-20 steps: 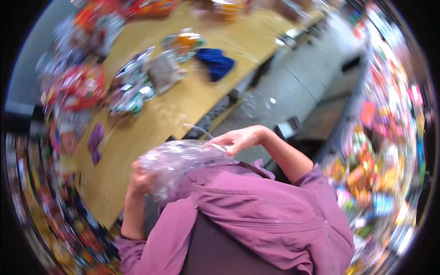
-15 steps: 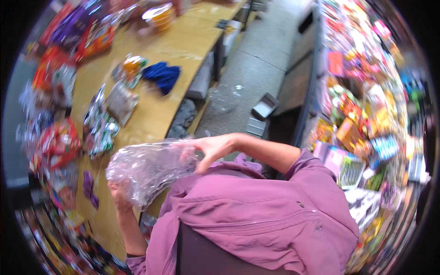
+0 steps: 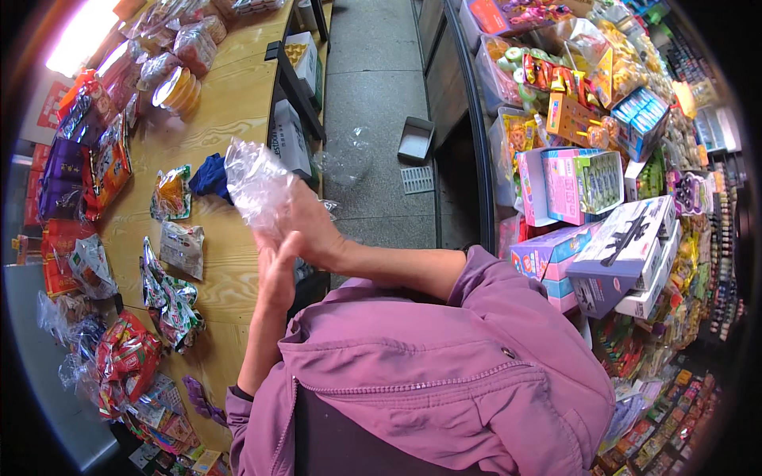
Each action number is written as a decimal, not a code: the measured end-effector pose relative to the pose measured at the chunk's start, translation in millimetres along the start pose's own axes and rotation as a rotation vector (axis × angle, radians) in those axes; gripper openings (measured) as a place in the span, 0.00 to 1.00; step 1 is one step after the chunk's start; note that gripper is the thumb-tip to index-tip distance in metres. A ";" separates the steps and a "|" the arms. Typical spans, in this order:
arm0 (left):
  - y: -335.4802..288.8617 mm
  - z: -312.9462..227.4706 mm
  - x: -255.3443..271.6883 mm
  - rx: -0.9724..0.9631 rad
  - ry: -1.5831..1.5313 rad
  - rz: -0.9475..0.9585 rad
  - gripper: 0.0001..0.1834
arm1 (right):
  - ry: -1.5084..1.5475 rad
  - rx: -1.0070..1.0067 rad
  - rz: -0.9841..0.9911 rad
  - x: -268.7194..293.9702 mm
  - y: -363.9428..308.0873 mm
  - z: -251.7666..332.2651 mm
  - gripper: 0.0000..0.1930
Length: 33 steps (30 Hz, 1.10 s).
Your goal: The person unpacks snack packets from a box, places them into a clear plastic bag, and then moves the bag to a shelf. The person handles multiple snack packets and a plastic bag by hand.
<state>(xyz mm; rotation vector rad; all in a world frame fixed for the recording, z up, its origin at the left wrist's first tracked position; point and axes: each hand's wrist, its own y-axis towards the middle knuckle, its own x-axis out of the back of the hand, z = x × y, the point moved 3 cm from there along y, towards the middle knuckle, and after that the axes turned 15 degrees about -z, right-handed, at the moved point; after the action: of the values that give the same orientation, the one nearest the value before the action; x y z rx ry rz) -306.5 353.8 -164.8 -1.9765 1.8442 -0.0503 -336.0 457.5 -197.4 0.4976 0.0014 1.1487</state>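
A crumpled clear plastic bag [image 3: 255, 178] is bunched between my two hands, above the edge of the wooden table. My right hand [image 3: 308, 226] is wrapped around its lower part, palm turned inward. From below, my left hand [image 3: 275, 274] presses up against the right one and the bag; its fingertips are partly hidden. Just behind the bag lies a blue cloth [image 3: 208, 176]. Beside it on the table are an orange-and-green snack packet [image 3: 171, 193], a small pale packet [image 3: 182, 247] and a green-and-silver foil packet [image 3: 169, 305].
Snack bags, including a red one [image 3: 127, 357], crowd the left of the wooden table [image 3: 230, 87]. A purple cloth strip [image 3: 202, 401] lies near its front. Another clear bag [image 3: 347, 155] and an open box [image 3: 414, 139] are on the aisle floor. Toy boxes [image 3: 623, 246] fill the right shelf.
The clear bag, spread wide between my hands before, is now squeezed into a smaller bundle. My hands have come together. The view has shifted, showing more of the right shelf.
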 end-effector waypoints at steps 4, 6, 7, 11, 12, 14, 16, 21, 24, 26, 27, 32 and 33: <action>17.8 12.2 49.1 -0.045 -0.097 -0.115 0.29 | 0.107 0.227 0.063 -24.9 -43.4 39.8 0.23; 33.1 12.5 88.7 0.195 -0.113 -0.192 0.22 | 0.182 0.223 0.185 -28.2 -55.1 48.7 0.26; 36.5 10.1 97.6 0.139 -0.125 -0.258 0.22 | 0.233 0.209 0.277 -32.1 -59.7 48.6 0.28; 47.0 -19.1 118.5 -0.336 -0.038 -0.445 0.20 | 0.335 0.203 0.318 -26.5 -48.4 56.7 0.34; 47.1 -23.8 125.3 -0.516 0.020 -0.471 0.20 | 0.334 0.213 0.247 -18.1 -34.8 64.4 0.36; 43.4 -30.9 131.4 -0.546 0.202 -0.487 0.19 | 0.009 0.349 -0.029 0.6 -6.5 80.8 0.42; 41.7 -21.7 143.8 -0.624 0.424 -0.482 0.18 | 0.052 0.178 0.026 -10.6 -4.8 79.4 0.48; 26.8 -0.7 104.1 -0.239 -0.374 -0.242 0.20 | 0.272 -0.248 0.163 -48.9 -26.5 55.2 0.36; 53.0 40.5 126.0 -0.058 -0.299 -0.337 0.20 | 0.082 0.121 0.009 -56.3 -32.0 57.4 0.21; 33.9 14.8 96.3 -0.107 -0.185 -0.351 0.22 | -0.106 0.130 0.019 -51.1 -29.9 49.1 0.13; 36.9 16.3 88.9 -0.033 -0.200 -0.296 0.24 | -0.142 0.260 0.002 -47.1 -32.2 38.6 0.12; 11.9 -1.8 65.3 0.007 -0.473 -0.049 0.51 | 0.433 -0.280 -0.146 -29.9 -29.2 18.0 0.10; 5.4 -3.1 67.4 0.049 -0.459 0.014 0.54 | 0.440 -0.274 -0.111 -29.8 -31.3 20.7 0.10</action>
<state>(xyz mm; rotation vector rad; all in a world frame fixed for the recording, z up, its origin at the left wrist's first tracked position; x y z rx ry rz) -305.0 288.2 -181.6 -1.7588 1.5404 0.3316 -316.1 413.9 -198.3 -0.0041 0.2472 1.1085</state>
